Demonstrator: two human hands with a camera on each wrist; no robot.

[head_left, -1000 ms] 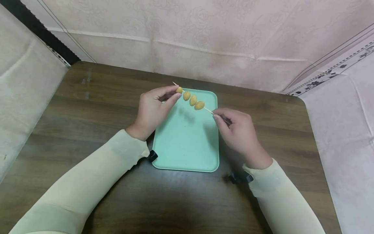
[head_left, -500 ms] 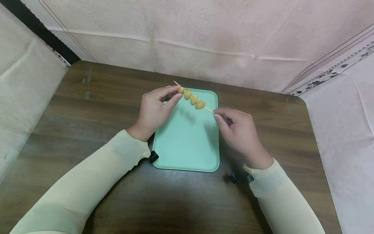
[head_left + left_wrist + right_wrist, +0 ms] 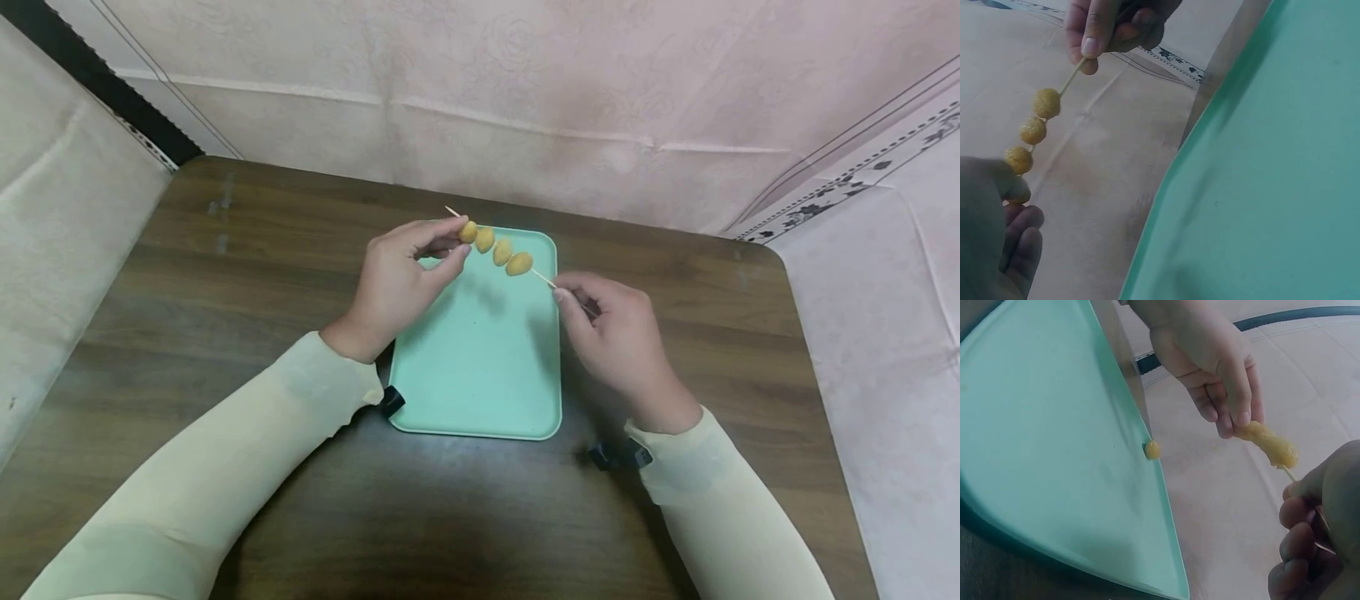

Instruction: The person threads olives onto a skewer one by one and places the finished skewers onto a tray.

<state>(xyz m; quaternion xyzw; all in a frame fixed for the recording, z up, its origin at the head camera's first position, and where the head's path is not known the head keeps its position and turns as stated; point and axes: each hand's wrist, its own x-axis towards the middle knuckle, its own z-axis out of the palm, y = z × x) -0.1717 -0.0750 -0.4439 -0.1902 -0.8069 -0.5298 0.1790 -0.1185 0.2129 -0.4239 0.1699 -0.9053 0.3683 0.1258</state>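
Note:
A thin wooden skewer (image 3: 543,277) threaded with several yellow balls (image 3: 519,264) slants above the mint-green tray (image 3: 480,367). My left hand (image 3: 397,279) pinches the ball at the far end between thumb and fingers, and the skewer's bare tip pokes out past it. At the other end, my right hand (image 3: 617,337) holds the stick between thumb and index finger, the remaining fingers curled in. Beyond the left hand's grip, three balls (image 3: 1033,130) show in the left wrist view. A separate yellow ball (image 3: 1152,450) lies at the tray's edge in the right wrist view.
The tray lies on a dark wooden table (image 3: 300,492). Pale patterned cloth (image 3: 525,100) hangs behind the table and along both sides. A black device (image 3: 618,455) is strapped at the right wrist, another (image 3: 392,402) at the left.
Both hands and the skewer have shifted slightly to the right. The ball in my left fingers sits a little closer to its neighbour. Both grips stay the same.

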